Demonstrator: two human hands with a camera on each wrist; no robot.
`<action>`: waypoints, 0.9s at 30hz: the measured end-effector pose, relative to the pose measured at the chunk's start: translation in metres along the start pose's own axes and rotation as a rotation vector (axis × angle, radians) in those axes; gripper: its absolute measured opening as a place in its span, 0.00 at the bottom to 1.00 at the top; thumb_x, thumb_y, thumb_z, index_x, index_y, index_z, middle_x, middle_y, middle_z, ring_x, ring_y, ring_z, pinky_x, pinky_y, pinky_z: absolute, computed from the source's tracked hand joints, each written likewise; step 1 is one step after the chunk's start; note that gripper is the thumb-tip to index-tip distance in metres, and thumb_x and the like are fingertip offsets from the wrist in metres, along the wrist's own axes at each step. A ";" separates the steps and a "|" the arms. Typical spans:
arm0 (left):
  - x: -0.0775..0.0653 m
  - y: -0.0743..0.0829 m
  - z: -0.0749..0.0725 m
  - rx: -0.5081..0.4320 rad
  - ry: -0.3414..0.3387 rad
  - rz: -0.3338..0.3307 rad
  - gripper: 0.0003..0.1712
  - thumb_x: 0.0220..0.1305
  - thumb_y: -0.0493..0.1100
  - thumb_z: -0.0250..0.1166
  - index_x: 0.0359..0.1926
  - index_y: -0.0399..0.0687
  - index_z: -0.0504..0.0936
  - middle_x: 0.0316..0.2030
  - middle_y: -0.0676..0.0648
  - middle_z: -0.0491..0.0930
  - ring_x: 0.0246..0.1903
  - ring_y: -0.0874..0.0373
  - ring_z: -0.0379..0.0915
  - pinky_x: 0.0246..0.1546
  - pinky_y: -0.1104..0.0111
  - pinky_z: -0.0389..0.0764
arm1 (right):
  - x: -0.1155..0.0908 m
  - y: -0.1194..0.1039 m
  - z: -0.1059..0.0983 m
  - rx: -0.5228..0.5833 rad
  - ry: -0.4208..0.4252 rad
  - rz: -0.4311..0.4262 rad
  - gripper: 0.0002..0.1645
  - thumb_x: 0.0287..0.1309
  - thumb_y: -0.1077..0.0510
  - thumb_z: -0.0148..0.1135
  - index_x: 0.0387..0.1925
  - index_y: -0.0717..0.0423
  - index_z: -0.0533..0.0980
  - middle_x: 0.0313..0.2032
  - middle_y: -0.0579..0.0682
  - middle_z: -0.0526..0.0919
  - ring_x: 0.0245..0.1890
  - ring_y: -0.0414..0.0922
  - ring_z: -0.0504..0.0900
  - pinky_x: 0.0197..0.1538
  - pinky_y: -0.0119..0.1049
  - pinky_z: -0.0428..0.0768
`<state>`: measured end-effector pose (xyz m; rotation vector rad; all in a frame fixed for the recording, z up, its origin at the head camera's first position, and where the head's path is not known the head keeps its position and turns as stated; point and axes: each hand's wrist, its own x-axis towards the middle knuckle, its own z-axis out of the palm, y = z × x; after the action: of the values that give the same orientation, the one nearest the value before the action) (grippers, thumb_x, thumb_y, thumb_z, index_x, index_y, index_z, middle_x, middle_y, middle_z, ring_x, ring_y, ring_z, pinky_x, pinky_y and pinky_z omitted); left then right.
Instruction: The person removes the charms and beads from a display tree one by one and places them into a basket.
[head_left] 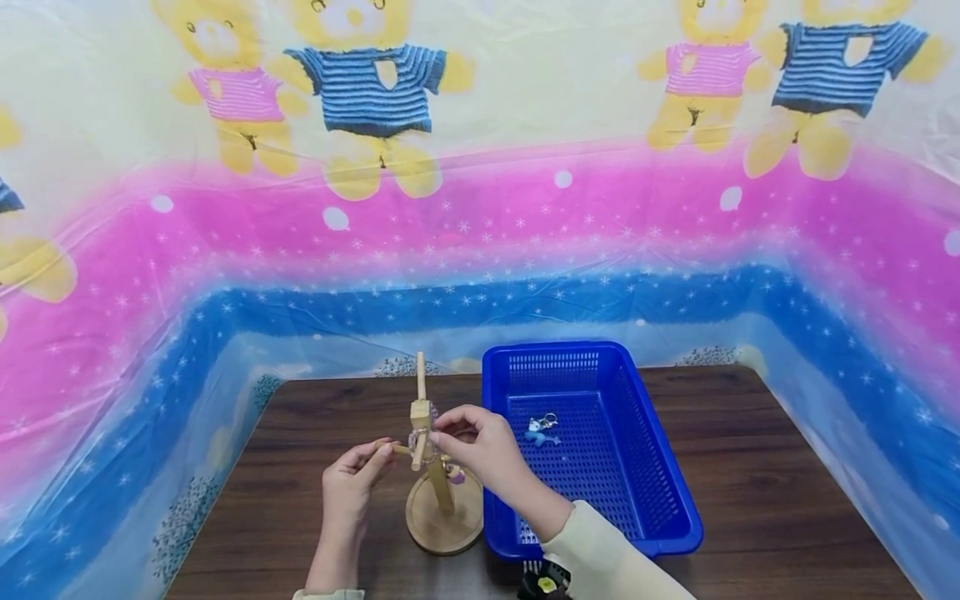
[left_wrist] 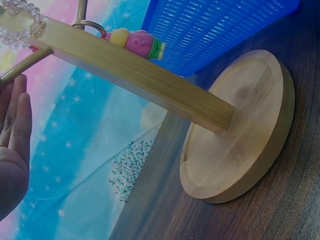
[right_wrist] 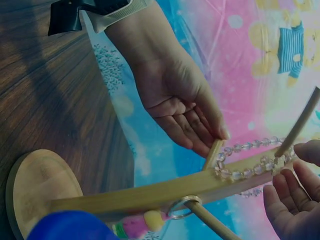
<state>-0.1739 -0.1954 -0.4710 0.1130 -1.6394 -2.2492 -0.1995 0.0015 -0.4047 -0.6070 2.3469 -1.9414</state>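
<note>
L hand, lower ctr of head frame, is pinching the tip of a wooden peg btwn thumb & fingers. R hand, just right of it, is pinching the clear bead bracelet by a few beads, thumb & fingertips closing on them. Bracelet is sitting at upper part of the stand's post, right of ctr in R wrist view, upper L corner in L wrist view; can't tell which peg it's looping round. Post is standing upright on a round wooden base, lower ctr in head view.

Pink/yellow/green keychain is hanging by its metal ring from another peg, top ctr of L wrist view. Blue basket is sitting right of the stand, lower R of ctr in head frame; a blue & white charm w/ keyring is lying inside, upper L part. All resting on dk brown table; bear-print cloth is hanging behind, filling upper frame.
</note>
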 end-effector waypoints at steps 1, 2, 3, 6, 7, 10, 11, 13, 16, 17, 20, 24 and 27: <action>0.000 0.000 0.000 -0.003 0.000 0.005 0.19 0.66 0.25 0.64 0.29 0.53 0.90 0.31 0.63 0.89 0.28 0.69 0.87 0.37 0.77 0.90 | 0.000 -0.001 0.001 0.002 0.001 0.000 0.10 0.63 0.61 0.69 0.42 0.65 0.84 0.41 0.64 0.88 0.36 0.39 0.86 0.41 0.23 0.86; 0.000 0.000 0.000 -0.008 -0.001 0.010 0.19 0.66 0.25 0.64 0.29 0.53 0.90 0.31 0.62 0.89 0.28 0.69 0.87 0.37 0.77 0.90 | 0.000 -0.001 0.001 0.002 0.002 0.001 0.10 0.63 0.61 0.69 0.42 0.65 0.84 0.41 0.63 0.88 0.37 0.40 0.87 0.41 0.23 0.87; 0.000 0.000 0.000 -0.009 -0.002 0.015 0.20 0.66 0.25 0.64 0.29 0.54 0.90 0.31 0.62 0.89 0.28 0.69 0.87 0.37 0.77 0.90 | 0.000 -0.001 0.002 -0.002 0.004 -0.003 0.10 0.64 0.61 0.69 0.41 0.65 0.84 0.41 0.63 0.88 0.37 0.41 0.87 0.42 0.24 0.87; 0.001 0.000 0.000 -0.015 -0.007 0.026 0.21 0.66 0.25 0.64 0.28 0.56 0.90 0.32 0.61 0.90 0.28 0.69 0.87 0.37 0.77 0.90 | 0.001 -0.002 0.003 -0.012 0.013 0.012 0.09 0.64 0.61 0.69 0.41 0.64 0.84 0.41 0.62 0.88 0.36 0.39 0.85 0.41 0.24 0.87; 0.000 0.001 0.000 -0.016 -0.009 0.029 0.21 0.65 0.24 0.64 0.28 0.56 0.90 0.32 0.61 0.90 0.28 0.69 0.87 0.37 0.76 0.90 | 0.000 -0.002 0.003 -0.016 0.015 0.016 0.08 0.63 0.62 0.69 0.41 0.64 0.84 0.41 0.62 0.88 0.35 0.38 0.85 0.41 0.23 0.87; 0.000 0.001 0.000 -0.016 -0.007 0.023 0.22 0.66 0.24 0.64 0.28 0.57 0.90 0.32 0.61 0.90 0.28 0.68 0.87 0.37 0.77 0.90 | 0.000 -0.001 0.005 -0.034 0.026 0.014 0.07 0.62 0.62 0.70 0.40 0.63 0.84 0.40 0.61 0.89 0.34 0.36 0.84 0.39 0.22 0.85; 0.000 0.001 0.000 -0.015 -0.005 0.022 0.22 0.66 0.24 0.64 0.28 0.57 0.90 0.32 0.61 0.90 0.28 0.69 0.86 0.37 0.77 0.90 | -0.001 0.000 0.005 -0.039 0.029 0.014 0.07 0.62 0.62 0.70 0.40 0.63 0.84 0.39 0.61 0.89 0.34 0.36 0.84 0.38 0.22 0.85; 0.000 0.001 0.000 -0.009 -0.003 0.019 0.22 0.66 0.24 0.64 0.28 0.57 0.90 0.31 0.61 0.90 0.28 0.69 0.86 0.36 0.77 0.90 | -0.001 0.001 0.006 -0.047 0.037 0.006 0.07 0.61 0.62 0.70 0.39 0.63 0.84 0.39 0.61 0.89 0.34 0.37 0.85 0.38 0.21 0.85; 0.000 0.002 0.000 0.004 0.002 0.012 0.22 0.66 0.24 0.64 0.28 0.57 0.90 0.31 0.61 0.89 0.28 0.69 0.86 0.36 0.77 0.90 | 0.000 0.001 0.008 -0.050 0.049 0.005 0.06 0.61 0.62 0.70 0.38 0.62 0.85 0.39 0.60 0.89 0.36 0.40 0.86 0.38 0.21 0.86; 0.000 0.002 0.000 0.007 0.002 0.009 0.22 0.66 0.25 0.64 0.28 0.57 0.90 0.31 0.61 0.90 0.28 0.69 0.86 0.36 0.77 0.90 | 0.000 0.001 0.009 -0.055 0.051 -0.001 0.06 0.61 0.62 0.70 0.38 0.62 0.84 0.39 0.60 0.89 0.36 0.41 0.87 0.38 0.21 0.86; 0.000 0.002 0.001 0.016 0.008 -0.004 0.21 0.66 0.25 0.64 0.28 0.57 0.90 0.31 0.61 0.89 0.27 0.69 0.86 0.36 0.78 0.89 | -0.001 0.000 0.010 -0.071 0.057 -0.013 0.06 0.62 0.62 0.70 0.38 0.62 0.85 0.39 0.60 0.89 0.35 0.42 0.87 0.37 0.21 0.86; 0.000 0.002 0.001 0.013 0.016 -0.022 0.21 0.66 0.25 0.64 0.27 0.56 0.90 0.30 0.62 0.89 0.27 0.69 0.86 0.35 0.78 0.89 | -0.002 -0.001 0.010 -0.083 0.055 -0.014 0.06 0.62 0.61 0.70 0.37 0.62 0.85 0.38 0.60 0.89 0.34 0.42 0.86 0.32 0.21 0.85; -0.001 0.002 0.001 0.014 0.019 -0.028 0.20 0.66 0.25 0.64 0.28 0.54 0.90 0.29 0.63 0.89 0.27 0.69 0.86 0.35 0.78 0.89 | -0.003 -0.002 0.010 -0.086 0.053 -0.017 0.06 0.62 0.62 0.70 0.37 0.63 0.85 0.38 0.60 0.89 0.33 0.41 0.85 0.29 0.22 0.85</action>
<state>-0.1732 -0.1948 -0.4686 0.1621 -1.6540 -2.2505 -0.1937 -0.0070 -0.4058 -0.5900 2.4768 -1.8946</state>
